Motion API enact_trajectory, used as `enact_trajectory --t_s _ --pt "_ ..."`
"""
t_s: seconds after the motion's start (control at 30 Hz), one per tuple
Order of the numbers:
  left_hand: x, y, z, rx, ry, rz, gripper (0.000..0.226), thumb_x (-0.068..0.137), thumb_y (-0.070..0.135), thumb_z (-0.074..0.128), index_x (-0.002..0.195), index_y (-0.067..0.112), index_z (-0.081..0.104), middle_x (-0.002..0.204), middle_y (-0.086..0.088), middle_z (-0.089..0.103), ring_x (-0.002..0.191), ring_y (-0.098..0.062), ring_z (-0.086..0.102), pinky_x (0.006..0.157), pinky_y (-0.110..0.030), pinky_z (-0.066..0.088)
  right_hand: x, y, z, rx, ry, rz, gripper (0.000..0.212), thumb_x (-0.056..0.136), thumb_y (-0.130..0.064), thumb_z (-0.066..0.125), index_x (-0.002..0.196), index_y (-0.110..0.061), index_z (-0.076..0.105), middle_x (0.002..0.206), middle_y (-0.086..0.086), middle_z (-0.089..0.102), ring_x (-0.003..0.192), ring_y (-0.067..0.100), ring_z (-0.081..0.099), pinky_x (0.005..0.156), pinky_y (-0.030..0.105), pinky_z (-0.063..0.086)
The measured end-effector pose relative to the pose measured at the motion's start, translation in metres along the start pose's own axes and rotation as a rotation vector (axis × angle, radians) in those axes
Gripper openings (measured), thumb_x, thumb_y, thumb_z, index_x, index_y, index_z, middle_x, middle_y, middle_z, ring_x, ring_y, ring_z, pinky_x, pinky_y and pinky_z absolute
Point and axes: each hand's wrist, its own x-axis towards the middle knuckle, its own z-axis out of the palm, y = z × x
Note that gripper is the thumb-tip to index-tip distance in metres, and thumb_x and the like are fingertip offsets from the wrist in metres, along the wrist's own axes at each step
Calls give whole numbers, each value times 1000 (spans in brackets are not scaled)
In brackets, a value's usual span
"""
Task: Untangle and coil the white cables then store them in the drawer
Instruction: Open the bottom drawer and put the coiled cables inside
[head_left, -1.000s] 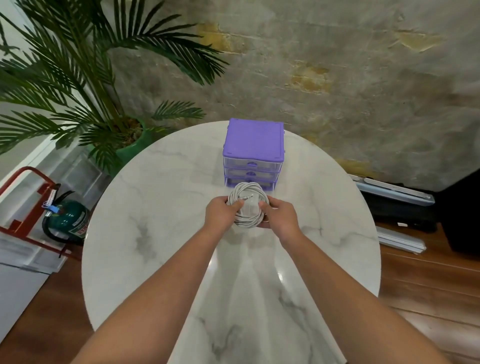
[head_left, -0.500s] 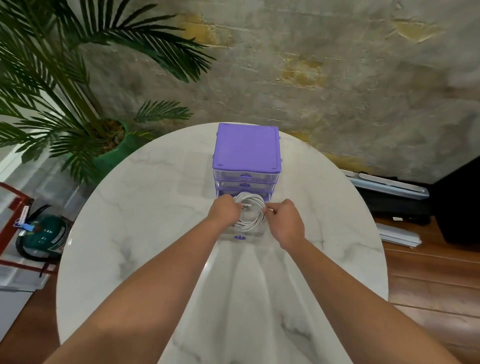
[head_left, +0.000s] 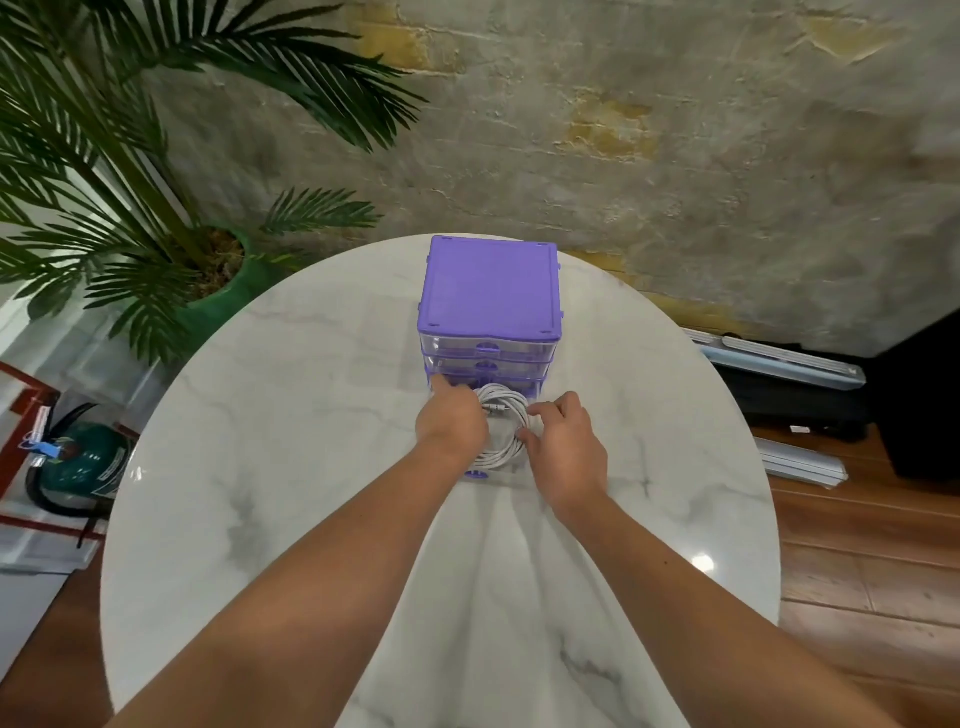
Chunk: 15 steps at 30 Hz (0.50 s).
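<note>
Now, in the head view, the person is lowering the coiled white cable (head_left: 503, 426) into the open bottom drawer (head_left: 480, 474) of the purple drawer unit (head_left: 489, 291), which is standing on the round marble table (head_left: 291, 415). The coil is lying between the two hands and seems to be already inside the clear drawer, just in front of the two closed upper drawers. The left hand (head_left: 453, 421) is curling over the left side of the coil, with one finger pointing toward the unit's front. The right hand (head_left: 563, 447) is grasping the right side of the coil with bent fingers. Both hands are touching the cable; how firmly the left one is gripping, I cannot tell.

To do this step well, I think the loops should be pressed flat and kept together while the hands are letting go, so no loop is springing over the drawer's edge. The metal plug (head_left: 491, 409) should be tucked inside the ring.

Much is hard to make out. The drawer's clear walls are nearly invisible against the marble, and the hands are covering its sides. Only its purple handle is showing clearly. Whether other cables are already lying in the drawer is not visible.
</note>
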Motion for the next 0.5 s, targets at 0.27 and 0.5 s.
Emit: enact_trajectory --t_s 0.27,0.5 --pt "1 -10 2 4 142 73 40 91 36 60 125 15 52 126 -9 53 108 -29 60 77 -37 46 -3 2 4 81 28 -53 43 88 -44 59 126 -22 61 116 1 46 113 20 42 84 39 51" --pt "0 -17 5 -110 188 88 38 90 37 62 123 18 57 125 -6 57 110 -27 59 83 -36 46 -7 4 16 83 -46 -26 74 79 -66 61 137 -24 45 126 3 40 118 23 37 98 36 41"
